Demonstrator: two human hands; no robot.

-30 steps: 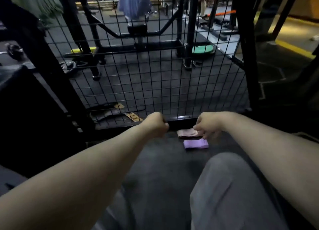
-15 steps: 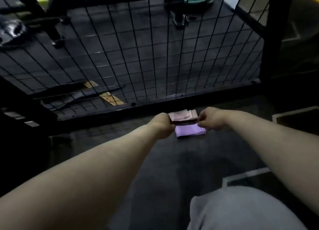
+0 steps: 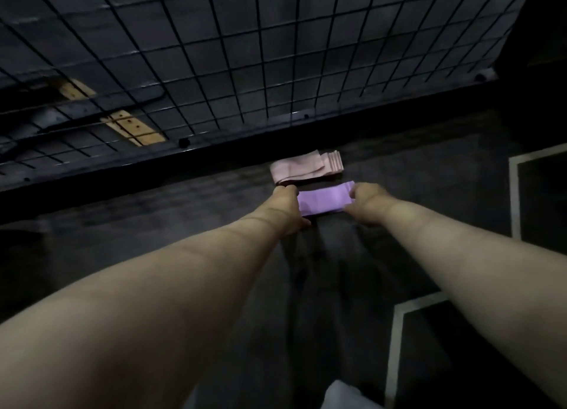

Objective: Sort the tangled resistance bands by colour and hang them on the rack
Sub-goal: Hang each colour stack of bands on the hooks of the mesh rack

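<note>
A folded purple resistance band (image 3: 325, 200) lies on the dark floor (image 3: 190, 212), its long axis running left to right, roughly parallel to the bottom rail (image 3: 214, 146) of the wire-grid rack (image 3: 245, 55). The left hand (image 3: 290, 207) grasps its left end and the right hand (image 3: 366, 206) pinches its right end. Just behind it, near the rail, a stack of folded pink resistance bands (image 3: 306, 167) lies the same way.

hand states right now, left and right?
Left hand: grips the left end of the purple band.
Right hand: pinches the same band's right end.
</note>
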